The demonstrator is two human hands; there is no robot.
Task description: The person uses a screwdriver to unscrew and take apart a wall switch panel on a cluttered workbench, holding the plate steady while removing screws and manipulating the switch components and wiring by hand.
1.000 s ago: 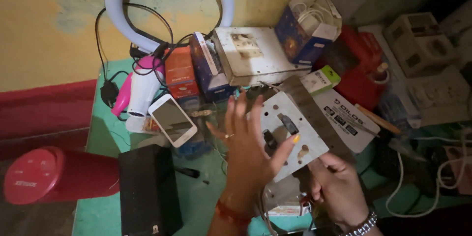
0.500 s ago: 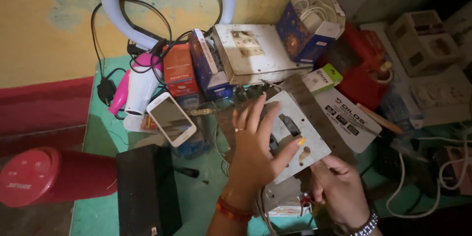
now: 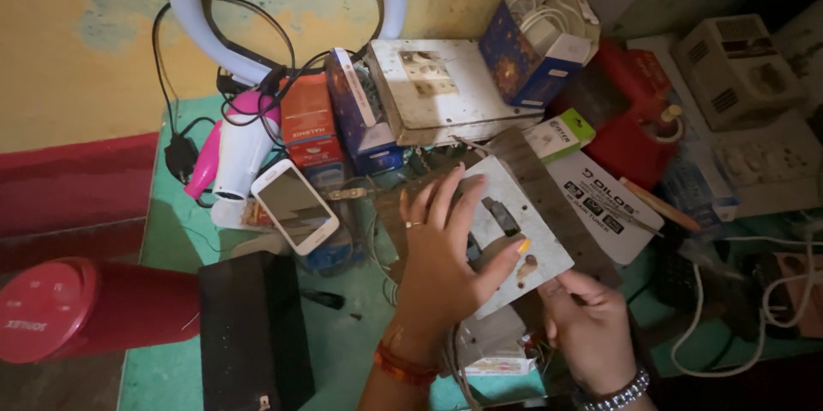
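Switch plate [image 3: 514,231], a worn white panel with cut-outs, lies tilted at the middle of the green desk [image 3: 171,308], on top of a dark board. Far out at nine o'clock from it sits a red cylinder [image 3: 86,308], with a black box [image 3: 253,334] just beside that. A white phone [image 3: 294,205] lies face up at ten o'clock, next to a pink and white dryer [image 3: 236,150]; behind them a ring light [image 3: 184,0] leans on the yellow wall, black cables trailing from it. Small red and blue cartons stand between phone and plate.

Left hand [image 3: 437,265] lies spread flat over the plate's left half, fingers [image 3: 446,197] extended toward twelve o'clock and splayed wide, thumb reaching across the plate's face; it presses rather than grips. Right hand [image 3: 591,330], at five o'clock from the plate, has its fingers curled in, pinching the plate's lower right corner.

At twelve o'clock rests a larger white board [image 3: 446,90]. A blue box [image 3: 536,51] of white cable stands at one o'clock, a red case [image 3: 634,111] at two o'clock, pale sockets [image 3: 746,102] beyond it.
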